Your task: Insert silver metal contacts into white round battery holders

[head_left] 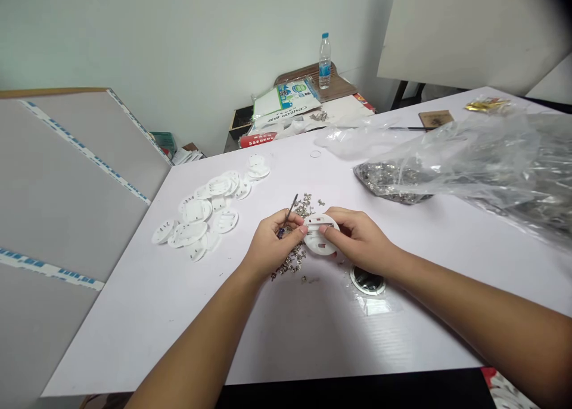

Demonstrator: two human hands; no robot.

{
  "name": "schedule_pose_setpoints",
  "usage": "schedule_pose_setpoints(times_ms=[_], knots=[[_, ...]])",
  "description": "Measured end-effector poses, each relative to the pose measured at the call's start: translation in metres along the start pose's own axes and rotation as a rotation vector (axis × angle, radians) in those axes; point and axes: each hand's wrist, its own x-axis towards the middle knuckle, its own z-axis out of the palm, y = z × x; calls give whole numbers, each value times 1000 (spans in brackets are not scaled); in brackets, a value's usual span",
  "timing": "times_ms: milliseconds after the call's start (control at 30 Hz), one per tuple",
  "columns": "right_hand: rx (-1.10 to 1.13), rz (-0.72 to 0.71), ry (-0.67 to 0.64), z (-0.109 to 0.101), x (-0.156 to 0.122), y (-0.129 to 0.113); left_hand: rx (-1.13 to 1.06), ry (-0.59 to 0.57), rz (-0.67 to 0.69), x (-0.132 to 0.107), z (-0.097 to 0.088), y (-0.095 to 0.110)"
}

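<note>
Between my two hands is a white round plastic disc with slots and small metal parts in it. My left hand grips its left edge with the thumb on top. A thin dark tool, seemingly a screwdriver, also sticks up from the left fingers. My right hand holds the disc's right side, thumb pressed on its face. Under and behind the hands lies a pile of small metal pieces, partly hidden. A black round item with a pale rim lies by my right wrist.
Several similar white discs lie scattered at the left of the white table. On the right are a clear plastic bag of metal pieces and a brown square. A water bottle stands behind.
</note>
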Motion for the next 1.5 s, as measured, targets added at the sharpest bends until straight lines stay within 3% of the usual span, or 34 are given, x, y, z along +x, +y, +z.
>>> schedule_pose_setpoints(times_ms=[167,300,500,567,667,767,1500], knots=[[-59,-94,-54,3,-3,-2,-1,19,1,-1,5,2],[-53,-83,-95,4,-3,2,47,-13,-11,-3,6,3],[-322,-103,-194,-14,0,5,342,0,81,-4,-9,5],[-419,-73,-248,-20,0,6,489,-61,142,-4,-17,4],[-488,-73,-310,-22,-1,8,726,-293,298,-2,-25,1],[-499,-66,-326,-21,-1,9,810,-383,353,1,-25,-3],[-452,-14,-309,-20,0,15,1108,-217,615,2,-30,-14]])
